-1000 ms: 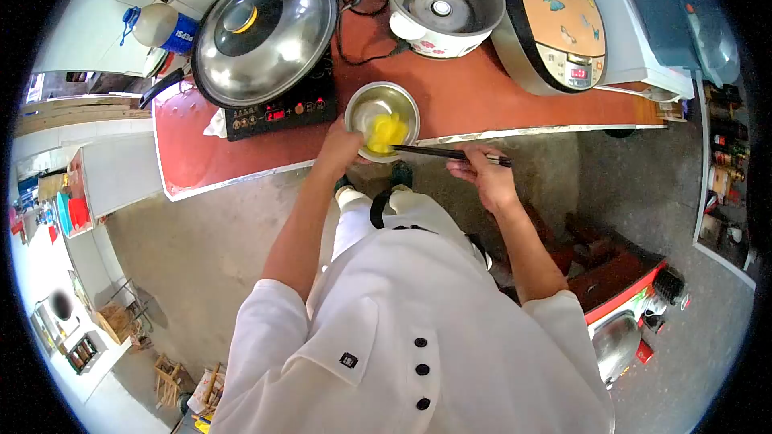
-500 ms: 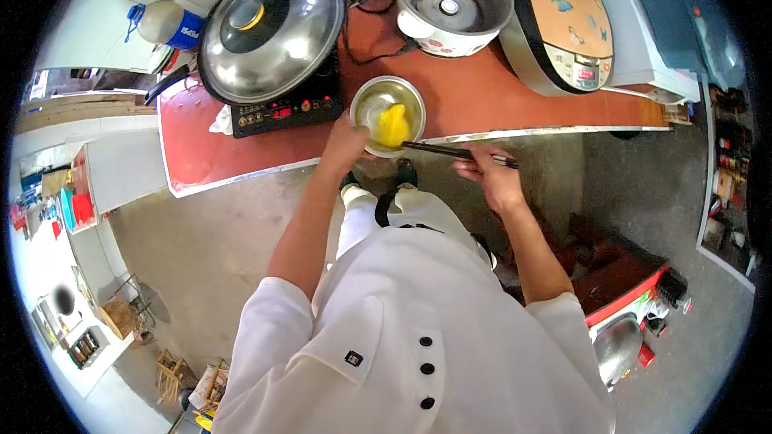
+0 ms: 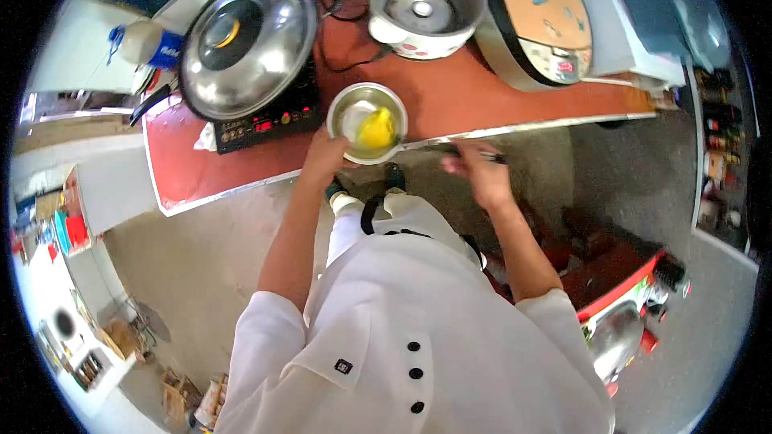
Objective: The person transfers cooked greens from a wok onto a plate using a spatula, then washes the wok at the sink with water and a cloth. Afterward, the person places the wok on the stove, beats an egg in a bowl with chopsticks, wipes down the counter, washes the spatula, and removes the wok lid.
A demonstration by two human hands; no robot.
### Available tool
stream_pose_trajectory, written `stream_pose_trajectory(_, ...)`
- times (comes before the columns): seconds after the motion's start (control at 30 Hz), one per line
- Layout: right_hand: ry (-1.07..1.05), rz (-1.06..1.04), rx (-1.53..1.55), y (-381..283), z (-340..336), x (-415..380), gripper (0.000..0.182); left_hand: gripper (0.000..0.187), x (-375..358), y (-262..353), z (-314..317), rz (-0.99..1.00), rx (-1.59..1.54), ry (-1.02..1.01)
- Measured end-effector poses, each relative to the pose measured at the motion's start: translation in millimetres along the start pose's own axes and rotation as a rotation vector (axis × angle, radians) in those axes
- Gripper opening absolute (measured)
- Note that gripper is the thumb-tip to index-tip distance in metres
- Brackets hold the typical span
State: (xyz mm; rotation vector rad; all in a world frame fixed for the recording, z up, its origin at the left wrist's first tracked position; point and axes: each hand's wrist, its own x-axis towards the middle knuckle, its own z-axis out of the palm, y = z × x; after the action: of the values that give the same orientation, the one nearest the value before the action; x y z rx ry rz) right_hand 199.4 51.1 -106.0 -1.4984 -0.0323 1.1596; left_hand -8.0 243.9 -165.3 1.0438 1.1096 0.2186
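A round metal bowl [image 3: 342,99] is at the front edge of the red counter [image 3: 197,185], with a yellow mass [image 3: 376,128] in its right part. My left hand [image 3: 326,154] grips the bowl's lower left rim. To the right of the bowl, my right hand [image 3: 484,170] is closed around dark chopsticks [image 3: 492,157], beyond the counter's front edge. The chopsticks are blurred, and whether their tips reach the bowl cannot be made out.
A lidded pan [image 3: 269,48] stands on a lit induction cooker [image 3: 269,123] at the left, beside a Pepsi bottle [image 3: 145,42]. Behind the bowl is a white-and-grey pot [image 3: 428,42], with a rice cooker [image 3: 547,16] to its right.
The whole view has shifted, moving the counter items leftward. The chopsticks showed clearly with their tips at the bowl; now they are blurred and turned differently in my right hand.
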Motion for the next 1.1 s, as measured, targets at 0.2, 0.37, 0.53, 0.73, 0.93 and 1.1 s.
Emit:
stream_pose_trajectory(0.2,-0.017,0.016,0.057,11.3,-3.1,4.7,0.027,0.047,3.0,-13.2,0.2,0.029,-0.065,0.017)
stream_pose_trajectory(0.37,-0.073,-0.021,0.095,15.6,-8.9,10.5,0.025,0.048,-1.6,4.7,5.5,0.013,-0.045,-0.050)
stream_pose_trajectory(0.53,-0.038,-0.066,0.148,19.5,-9.2,18.1,0.022,0.047,-10.3,5.9,13.0,-0.020,-0.090,0.031)
stream_pose_trajectory(0.73,0.029,-0.081,0.299,33.9,-10.4,26.4,0.018,0.048,0.1,-4.9,14.5,-0.026,-0.086,-0.036)
stream_pose_trajectory(0.93,0.012,-0.156,0.187,36.7,-16.4,28.3,0.023,0.055,18.2,-23.5,2.3,-0.084,-0.071,0.017)
stream_pose_trajectory(1.1,-0.004,-0.262,-0.133,44.2,-5.9,25.7,0.018,0.053,32.4,-30.0,2.8,-0.105,-0.189,-0.009)
